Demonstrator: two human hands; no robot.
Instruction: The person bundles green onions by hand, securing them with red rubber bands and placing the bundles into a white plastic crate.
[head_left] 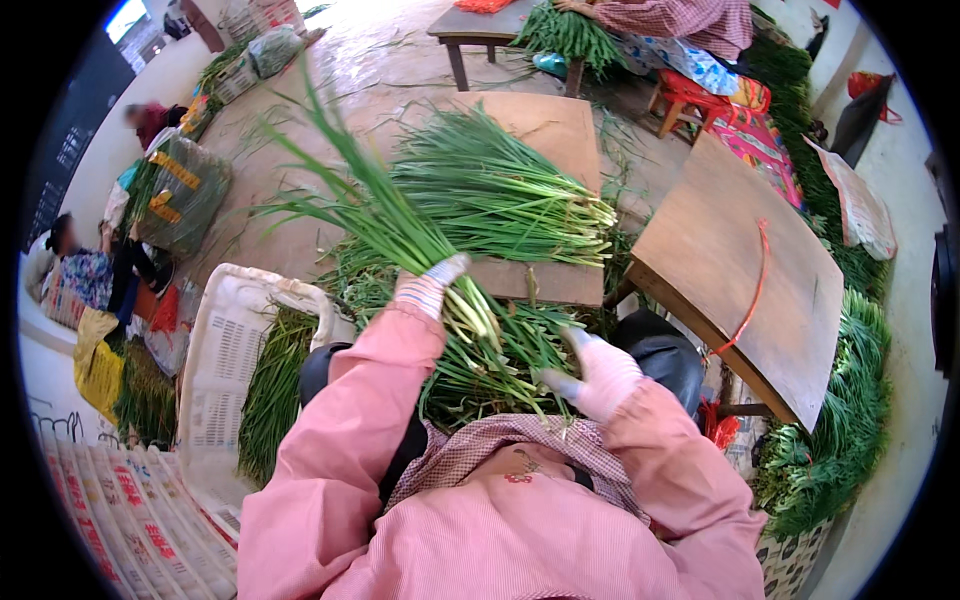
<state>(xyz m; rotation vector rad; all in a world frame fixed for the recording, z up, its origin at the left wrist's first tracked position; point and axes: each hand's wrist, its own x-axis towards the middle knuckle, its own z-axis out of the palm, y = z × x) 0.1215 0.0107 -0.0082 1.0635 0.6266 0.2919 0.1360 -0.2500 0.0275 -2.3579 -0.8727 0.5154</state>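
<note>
My left hand [430, 288], in a pale striped glove, is closed around a bunch of long chives [405, 225]. The leaves fan out up and to the left; the white stem ends point down toward my lap. My right hand [600, 375], gloved too, hangs over the loose chives [490, 375] at my lap. Its thumb and fingers are spread, with nothing seen between them. Just beyond both hands, a thick pile of chives [500, 185] lies on a brown board [545, 120], pale stem ends to the right.
To my left a white plastic crate [215, 350] holds more chives. At right stands a wooden table [740, 270] with a red cord [757, 290] across it. Greens [830, 420] are heaped along the right wall. Another person [690, 30] handles greens at a far table [480, 22].
</note>
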